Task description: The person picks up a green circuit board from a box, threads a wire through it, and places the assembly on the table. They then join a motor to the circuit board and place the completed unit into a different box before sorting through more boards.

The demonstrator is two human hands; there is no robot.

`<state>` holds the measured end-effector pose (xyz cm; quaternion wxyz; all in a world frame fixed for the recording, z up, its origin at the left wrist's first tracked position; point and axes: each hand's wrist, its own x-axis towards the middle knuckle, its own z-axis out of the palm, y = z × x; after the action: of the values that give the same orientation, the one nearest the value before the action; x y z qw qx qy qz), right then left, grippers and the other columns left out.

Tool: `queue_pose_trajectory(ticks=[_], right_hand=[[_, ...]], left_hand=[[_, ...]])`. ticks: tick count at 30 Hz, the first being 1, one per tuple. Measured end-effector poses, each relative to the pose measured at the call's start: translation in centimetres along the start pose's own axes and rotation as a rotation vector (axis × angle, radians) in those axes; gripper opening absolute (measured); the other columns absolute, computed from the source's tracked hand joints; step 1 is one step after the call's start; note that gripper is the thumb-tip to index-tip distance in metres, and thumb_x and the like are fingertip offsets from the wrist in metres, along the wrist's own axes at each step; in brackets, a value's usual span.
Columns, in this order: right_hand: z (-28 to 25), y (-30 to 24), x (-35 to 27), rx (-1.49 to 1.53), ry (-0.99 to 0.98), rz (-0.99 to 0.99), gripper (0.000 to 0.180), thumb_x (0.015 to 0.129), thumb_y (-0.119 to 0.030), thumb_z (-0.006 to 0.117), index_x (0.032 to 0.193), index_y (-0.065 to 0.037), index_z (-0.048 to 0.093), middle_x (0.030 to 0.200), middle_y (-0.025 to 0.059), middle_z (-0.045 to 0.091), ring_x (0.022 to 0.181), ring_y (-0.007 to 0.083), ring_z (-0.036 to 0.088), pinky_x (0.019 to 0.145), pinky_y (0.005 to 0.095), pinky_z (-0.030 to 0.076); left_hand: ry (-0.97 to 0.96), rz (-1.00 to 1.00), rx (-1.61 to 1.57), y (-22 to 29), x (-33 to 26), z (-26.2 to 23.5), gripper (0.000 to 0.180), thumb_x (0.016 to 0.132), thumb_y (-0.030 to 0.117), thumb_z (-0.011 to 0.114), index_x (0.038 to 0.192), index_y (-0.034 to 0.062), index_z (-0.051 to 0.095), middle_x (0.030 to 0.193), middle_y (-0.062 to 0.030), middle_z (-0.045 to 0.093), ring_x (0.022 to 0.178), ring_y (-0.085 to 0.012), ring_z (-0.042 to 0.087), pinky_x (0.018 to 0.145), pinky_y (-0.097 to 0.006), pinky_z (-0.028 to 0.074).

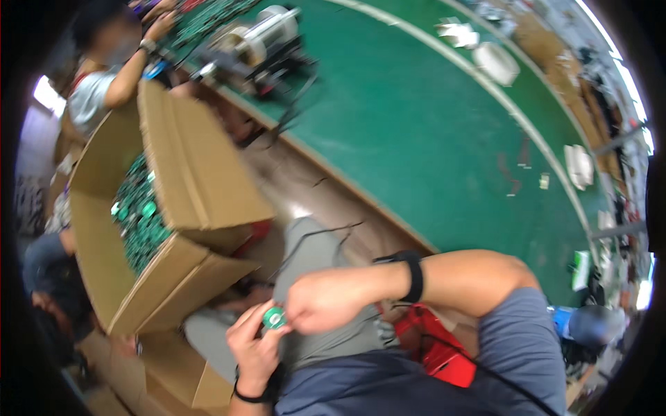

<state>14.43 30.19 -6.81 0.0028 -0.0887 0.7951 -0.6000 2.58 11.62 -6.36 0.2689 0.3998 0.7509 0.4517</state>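
**Small green disc in hand at box-side, green worktop beyond**

Near: our left hand [253,347] has a small green disc [275,317], pale at its ctr., pinched snugly btwn. thumb and fingers, just above our lap in grey trousers [316,347]. Our right hand [326,299], fingers curled in, meets it at the disc's right edge; whether those fingertips grip anything, we can't tell. The disc looks light and stiff, prob. hard plastic; a smooth rim could slip, so we'd hold it by the edge, thumb opposite fingers, w/ little squeeze. Fragility: can't judge from here.

Near right, under our forearm: a red item [454,374], kind unclear. Left: an open cardboard box [198,166] w/ a heap of green pieces [142,215], some round. Beyond, a broad green worktop [416,139], flat and smooth-looking, runs to the far right, where white bundles [496,62] lie, blurred. Far left: a machine w/ a pale roll [260,45] and a co-worker in a light sleeve [90,107].
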Motion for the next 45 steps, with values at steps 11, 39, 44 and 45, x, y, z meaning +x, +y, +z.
queue_pose_trajectory(ticks=[11, 39, 44, 45], right_hand=[[-1.2, -1.0, 1.6, -0.001, 0.082, 0.175, 0.018, 0.085, -0.01, 0.055, 0.071, 0.001, 0.058, 0.062, 0.02, 0.057, 0.058, 0.0359, 0.058, 0.058, 0.0444, 0.046], [-1.5, -2.0, 1.7, 0.057, -0.025, 0.245, 0.015, 0.084, -0.009, 0.059, 0.072, -0.002, 0.063, 0.065, 0.0193, 0.06, 0.058, 0.0333, 0.059, 0.059, 0.0418, 0.049], [-1.0, 0.1, 1.3, -0.113, -0.023, 0.188, 0.012, 0.085, -0.008, 0.058, 0.075, -0.003, 0.063, 0.066, 0.0174, 0.06, 0.059, 0.0328, 0.06, 0.058, 0.0423, 0.049], [-1.0, -0.1, 1.5, -0.108, -0.036, 0.154, 0.012, 0.085, -0.008, 0.058, 0.075, -0.003, 0.063, 0.066, 0.0174, 0.06, 0.059, 0.0328, 0.06, 0.058, 0.0423, 0.049]], left_hand=[[-0.083, 0.02, -0.01, -2.0, -0.7, -1.5, 0.041, 0.074, 0.007, 0.085, 0.112, -0.001, 0.072, 0.099, -0.0137, 0.075, 0.088, -0.0211, 0.072, 0.08, -0.031, 0.056], [-0.111, 0.08, -0.01, -1.8, -0.4, -1.9, 0.04, 0.076, 0.009, 0.084, 0.113, 0.0015, 0.072, 0.102, -0.0135, 0.075, 0.087, -0.0232, 0.073, 0.079, -0.031, 0.056], [-0.086, 0.109, 0.0, -1.8, -0.3, -2.2, 0.042, 0.078, 0.012, 0.083, 0.117, 0.0031, 0.072, 0.104, -0.0134, 0.075, 0.093, -0.0254, 0.073, 0.083, -0.033, 0.057], [-0.112, 0.128, 0.006, -1.9, -0.3, -2.3, 0.043, 0.078, 0.011, 0.083, 0.118, 0.0034, 0.071, 0.104, -0.0137, 0.074, 0.093, -0.0258, 0.073, 0.083, -0.034, 0.057]])
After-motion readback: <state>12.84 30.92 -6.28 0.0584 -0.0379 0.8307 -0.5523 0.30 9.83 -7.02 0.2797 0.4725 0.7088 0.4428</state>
